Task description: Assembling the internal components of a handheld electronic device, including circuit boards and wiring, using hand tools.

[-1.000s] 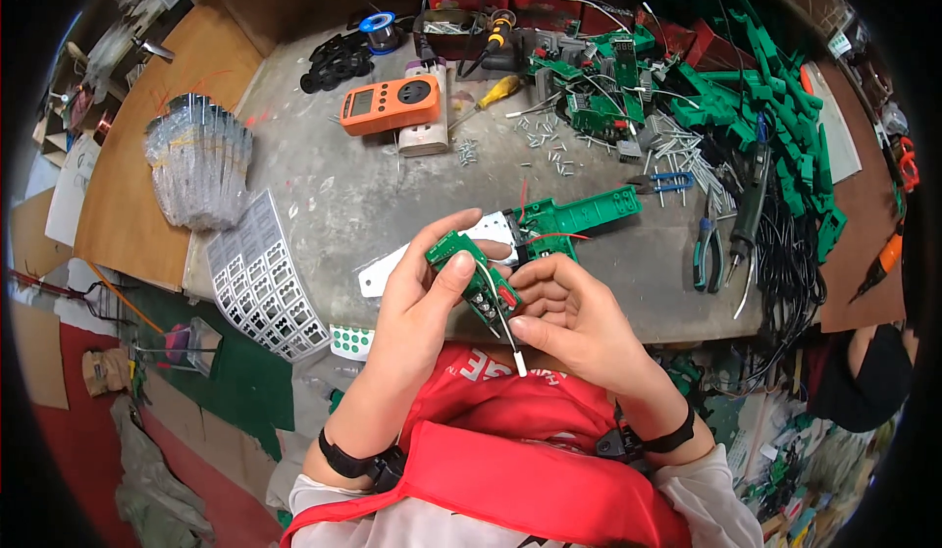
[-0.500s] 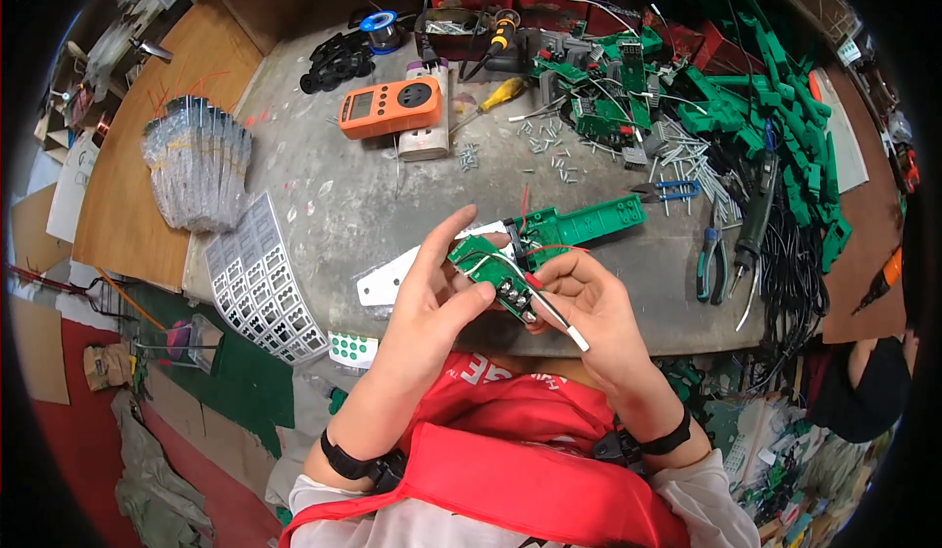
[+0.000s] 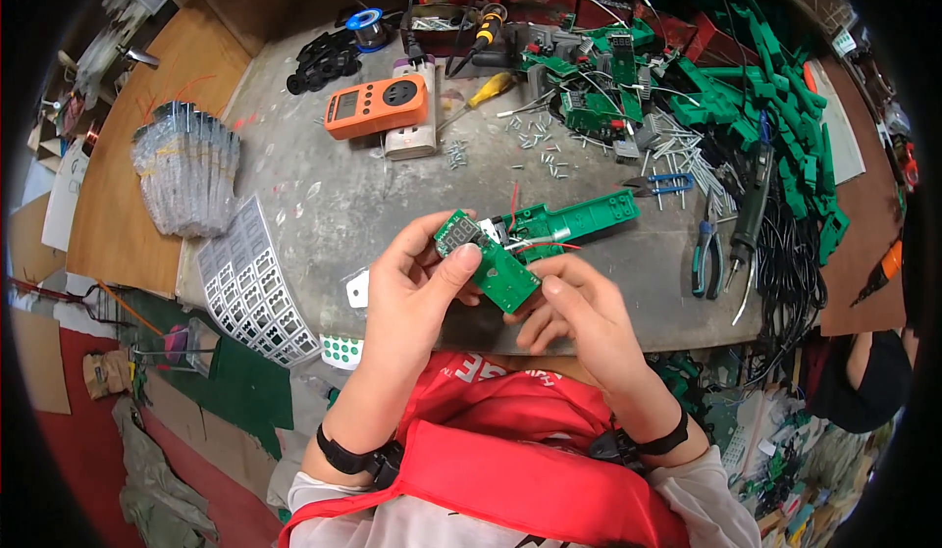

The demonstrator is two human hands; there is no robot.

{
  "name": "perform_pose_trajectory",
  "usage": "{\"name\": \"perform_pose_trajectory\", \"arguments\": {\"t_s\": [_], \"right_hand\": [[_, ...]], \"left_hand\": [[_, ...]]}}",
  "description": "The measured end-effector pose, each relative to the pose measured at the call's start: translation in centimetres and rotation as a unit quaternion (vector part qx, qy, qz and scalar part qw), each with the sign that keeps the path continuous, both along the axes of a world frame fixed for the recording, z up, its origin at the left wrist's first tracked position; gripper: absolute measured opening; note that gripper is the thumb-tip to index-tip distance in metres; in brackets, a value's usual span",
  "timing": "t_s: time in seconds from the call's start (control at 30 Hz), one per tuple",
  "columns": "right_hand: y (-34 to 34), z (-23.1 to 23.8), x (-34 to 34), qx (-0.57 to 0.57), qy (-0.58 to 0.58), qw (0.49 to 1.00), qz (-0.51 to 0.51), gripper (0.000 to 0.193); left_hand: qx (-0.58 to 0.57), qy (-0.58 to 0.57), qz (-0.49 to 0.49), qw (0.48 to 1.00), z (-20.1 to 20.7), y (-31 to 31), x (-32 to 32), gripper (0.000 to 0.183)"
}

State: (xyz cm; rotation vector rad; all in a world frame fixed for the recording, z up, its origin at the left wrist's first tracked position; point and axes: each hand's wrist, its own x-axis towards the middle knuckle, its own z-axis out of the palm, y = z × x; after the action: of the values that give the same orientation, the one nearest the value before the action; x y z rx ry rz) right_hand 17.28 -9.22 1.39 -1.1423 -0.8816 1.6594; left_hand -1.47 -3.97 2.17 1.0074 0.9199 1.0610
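Observation:
My left hand [image 3: 412, 278] grips a green circuit board [image 3: 505, 280], its thumb pressed on the face beside a dark digit display [image 3: 459, 234]. The board is tilted, its display end up and to the left. At the lower right edge of the board is my right hand [image 3: 579, 303], fingers loosely curled and apart, some fingertips touching or very near the edge. Behind the board lies a long green plastic housing [image 3: 589, 222], with red and white wires around its near end. The board's underside is hidden.
An orange meter [image 3: 378, 106] sits on a white power strip. Screws [image 3: 535, 136], green boards [image 3: 599, 87] and green housings [image 3: 785, 106] lie far right, with pliers [image 3: 706, 259] and an electric screwdriver [image 3: 754, 214] nearer. Left are a label sheet [image 3: 260, 293] and bagged parts [image 3: 186, 175].
The board has been turned over, from the side with terminals and wires to the side with the display. My right hand's pinch at the wires has loosened.

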Motion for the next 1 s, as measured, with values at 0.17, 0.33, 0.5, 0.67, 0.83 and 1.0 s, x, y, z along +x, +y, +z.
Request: {"name": "perform_pose_trajectory", "arguments": {"t_s": [0.17,0.33,0.5,0.67,0.83,1.0], "right_hand": [[0.3,-0.1,-0.2,0.098,-0.067,0.993,-0.026,0.032],[0.3,-0.3,-0.5,0.054,-0.064,0.996,-0.029,0.031],[0.2,-0.4,-1.1,0.076,-0.071,0.994,-0.038,0.028],[-0.1,-0.6,-1.3,0.106,-0.097,0.988,-0.062,0.025],[-0.4,-0.9,-1.3,0.111,-0.100,0.987,-0.064,0.024],[-0.4,-1.0,-1.3,0.116,-0.088,0.987,-0.068,0.024]], "left_hand": [[0.036,0.038,-0.008,0.999,0.3,-0.4,0.3,0.045],[0.094,0.035,-0.047,0.994,0.4,-0.5,0.1,0.052],[0.033,-0.016,-0.035,0.999,-0.1,-0.6,-0.3,0.050],[0.038,0.018,-0.013,0.999,-0.4,-0.9,-0.2,0.045],[0.054,0.026,-0.001,0.998,-0.2,-1.0,0.0,0.042],[0.066,0.028,-0.004,0.997,-0.2,-1.2,0.2,0.040]]}}
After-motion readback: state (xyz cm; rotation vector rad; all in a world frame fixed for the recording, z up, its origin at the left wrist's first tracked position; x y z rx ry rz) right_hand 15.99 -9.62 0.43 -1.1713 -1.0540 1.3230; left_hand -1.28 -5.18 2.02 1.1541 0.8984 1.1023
